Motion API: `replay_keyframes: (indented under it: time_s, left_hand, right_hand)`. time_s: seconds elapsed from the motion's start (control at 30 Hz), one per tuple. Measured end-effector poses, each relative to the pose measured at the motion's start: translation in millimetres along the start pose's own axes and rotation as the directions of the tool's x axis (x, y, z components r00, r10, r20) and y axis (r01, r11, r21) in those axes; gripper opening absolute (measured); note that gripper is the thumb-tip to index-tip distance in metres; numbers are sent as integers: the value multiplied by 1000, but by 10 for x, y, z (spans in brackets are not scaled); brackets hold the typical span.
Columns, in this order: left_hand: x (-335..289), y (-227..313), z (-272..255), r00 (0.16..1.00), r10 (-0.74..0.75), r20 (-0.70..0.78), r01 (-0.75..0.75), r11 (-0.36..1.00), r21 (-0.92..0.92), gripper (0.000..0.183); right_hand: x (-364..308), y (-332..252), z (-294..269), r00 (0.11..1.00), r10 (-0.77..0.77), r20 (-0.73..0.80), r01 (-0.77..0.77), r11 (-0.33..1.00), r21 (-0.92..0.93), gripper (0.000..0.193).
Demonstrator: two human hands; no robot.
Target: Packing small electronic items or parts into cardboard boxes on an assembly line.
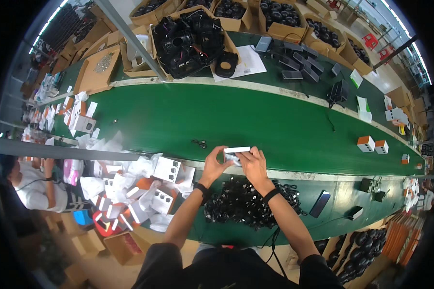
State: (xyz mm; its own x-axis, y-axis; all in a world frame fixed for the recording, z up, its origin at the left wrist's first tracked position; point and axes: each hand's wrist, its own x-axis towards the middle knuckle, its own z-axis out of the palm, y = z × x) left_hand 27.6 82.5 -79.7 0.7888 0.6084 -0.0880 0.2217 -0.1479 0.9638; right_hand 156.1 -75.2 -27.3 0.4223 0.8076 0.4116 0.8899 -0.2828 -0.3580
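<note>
Over the near edge of the green belt, I hold a small white box [237, 150] between both hands. My left hand [214, 167] grips its left side, thumb and fingers curled around it. My right hand [254, 167] is closed at the right side, fingers bent over the near face, where something whitish shows; its kind is hidden. Just left of my hands, a small coiled black cable [199, 143] lies on the belt. Below my wrists spreads a large heap of black cables [243, 204].
White boxes [167, 169] and crumpled white wrapping pile up at left, near a seated person [41, 185]. A phone [319, 203] lies right of the cables. White-and-orange boxes [366, 143] stand on the belt [284, 125]. Cartons of black parts [190, 43] line the far side.
</note>
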Motion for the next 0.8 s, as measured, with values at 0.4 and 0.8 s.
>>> replay_keyframes:
  time_s: [0.4,0.8]
  left_hand:
    - [-222,84,230,979,57,-195,-46,997,60,52]
    - [-68,131,410,917,398,-5,-377,874,308,35]
  right_hand:
    - [-149,-15,240,978,187,94,-183,982,-44,44]
    - [-577,71,90,963,266,-36,-253,943,215,40]
